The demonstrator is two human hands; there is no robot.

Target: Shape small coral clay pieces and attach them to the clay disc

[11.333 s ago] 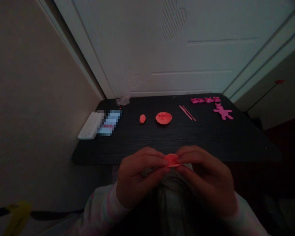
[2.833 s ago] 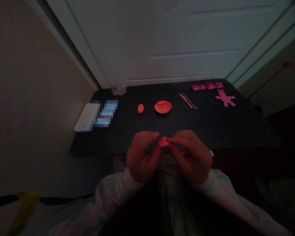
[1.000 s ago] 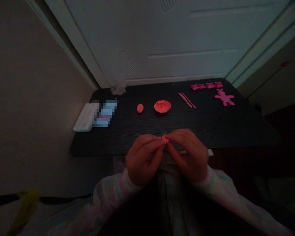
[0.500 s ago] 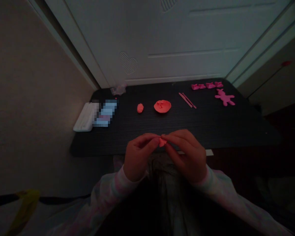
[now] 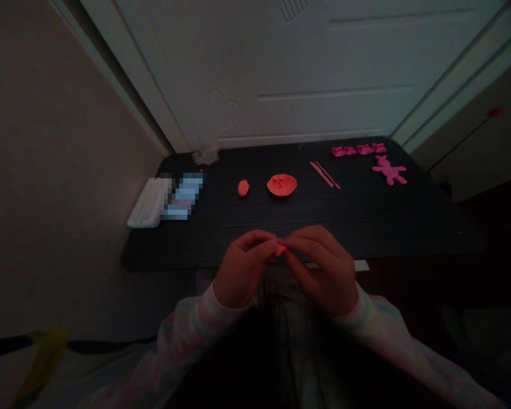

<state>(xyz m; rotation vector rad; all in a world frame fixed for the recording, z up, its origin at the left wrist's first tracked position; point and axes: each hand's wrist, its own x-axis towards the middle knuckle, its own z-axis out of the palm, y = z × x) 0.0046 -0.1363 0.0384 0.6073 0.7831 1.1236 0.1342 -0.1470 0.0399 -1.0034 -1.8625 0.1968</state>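
Between my fingertips, at the table's front edge, is a small piece of orange-pink modelling clay (image 5: 280, 249). My left hand (image 5: 243, 267) pinches it from the left with thumb and forefinger. From the other side, the fingers and thumb of my right hand (image 5: 326, 267) close on the same piece, partly hiding it. Beyond the hands sits a shallow clay dish (image 5: 281, 186) of the same colour, with folded clay inside it. Left of the dish lies a rounded clay lump (image 5: 243, 188). Two slim pink modelling tools (image 5: 325, 175) rest to the dish's right.
A dark table (image 5: 221, 238) stands against a white panelled door (image 5: 298, 68). On its right are a pink bear-shaped figure (image 5: 389, 170) and several pink bow-like pieces (image 5: 364, 149). On its left lie a white package (image 5: 150, 203), a blurred blue item (image 5: 184, 196) and clear crumpled plastic (image 5: 205, 155).
My left fingers have shifted slightly around the clay piece, and less of it shows now. My right hand has barely moved. Everything on the table stays put.
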